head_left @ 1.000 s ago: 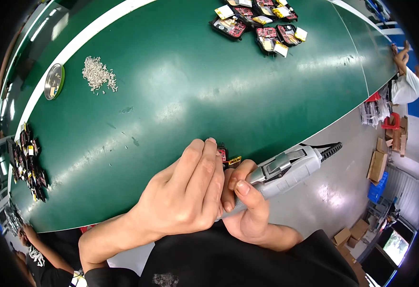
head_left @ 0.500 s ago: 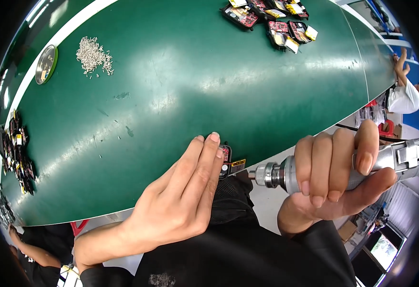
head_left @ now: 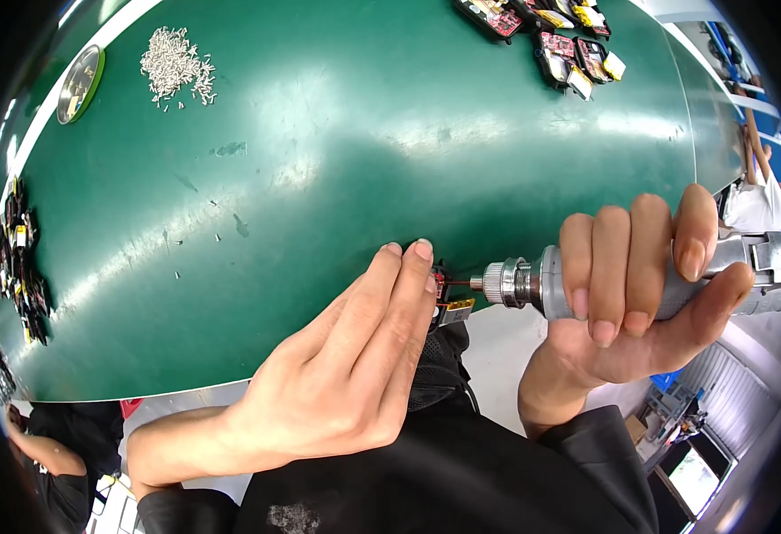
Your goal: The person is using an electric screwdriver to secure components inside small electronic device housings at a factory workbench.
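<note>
My right hand point(head_left: 633, 289) is wrapped round a grey power screwdriver point(head_left: 548, 283) with a silver chuck, held level and pointing left. Its thin bit reaches a small black-cased device with a red circuit board point(head_left: 440, 283) at the table's near edge. My left hand point(head_left: 341, 365) holds this device from the left, fingers long and pressed together; the fingers cover most of it. A silver battery pouch with yellow tape point(head_left: 458, 311) hangs out on its right side. Whether the bit sits in a screw is too small to tell.
On the green table point(head_left: 319, 205) lie a heap of small screws point(head_left: 175, 67), a green-rimmed round dish point(head_left: 81, 84), several open devices point(head_left: 569, 58) at the far right and a pile of black parts point(head_left: 21, 267) at the left. Other people point(head_left: 756, 200) are at both sides.
The screwdriver's tip has come up to the device, and its bit now shows against the board. My left hand and the device have shifted slightly right; the view has moved a little.
</note>
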Tool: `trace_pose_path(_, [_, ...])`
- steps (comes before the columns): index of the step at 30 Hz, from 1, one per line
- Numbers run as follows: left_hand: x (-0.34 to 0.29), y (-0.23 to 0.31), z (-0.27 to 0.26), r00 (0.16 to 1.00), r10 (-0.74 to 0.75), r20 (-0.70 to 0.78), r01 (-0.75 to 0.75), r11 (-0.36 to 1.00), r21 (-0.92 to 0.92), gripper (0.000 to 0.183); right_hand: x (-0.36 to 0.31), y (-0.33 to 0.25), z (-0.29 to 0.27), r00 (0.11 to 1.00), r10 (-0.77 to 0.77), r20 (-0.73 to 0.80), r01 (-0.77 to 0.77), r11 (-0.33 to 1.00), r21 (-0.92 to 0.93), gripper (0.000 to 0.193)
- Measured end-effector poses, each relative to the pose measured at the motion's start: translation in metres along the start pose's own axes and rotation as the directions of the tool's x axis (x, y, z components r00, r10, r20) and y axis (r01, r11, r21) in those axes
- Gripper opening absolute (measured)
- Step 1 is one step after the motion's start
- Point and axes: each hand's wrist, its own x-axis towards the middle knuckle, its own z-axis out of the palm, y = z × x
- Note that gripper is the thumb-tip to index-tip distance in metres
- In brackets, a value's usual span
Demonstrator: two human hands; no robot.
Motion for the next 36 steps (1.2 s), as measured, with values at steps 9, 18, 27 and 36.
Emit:
trace_pose_path(9, [0.004,-0.009,-0.004,0.999,0.038,0.002,-0.038,0.994,-0.105,0.034,0.008,-0.002,0.004,0.984,0.083,0.156,-0.056,0.984,-0.167,0.027])
trace_pose_path(18, [-0.007,-0.007,-0.018,0.998,0.03,0.046,-0.032,0.999,0.038,0.039,0.028,0.018,0.002,0.896,-0.072,0.437,0.008,0.989,0.148,0.023])
trace_pose_path(27, [-0.088,-0.074,-0.09,0.867,-0.437,-0.239,0.465,0.882,0.073,0.044,0.008,-0.001,0.001,0.955,-0.199,0.219,0.077,0.881,0.467,0.026])
trace_pose_path(36, [-0.228,-0.174,-0.158,0.489,-0.699,-0.522,0.869,0.335,0.365,0.039,-0.013,0.033,0.004,0.999,0.012,0.044,-0.03,0.894,0.447,0.026])
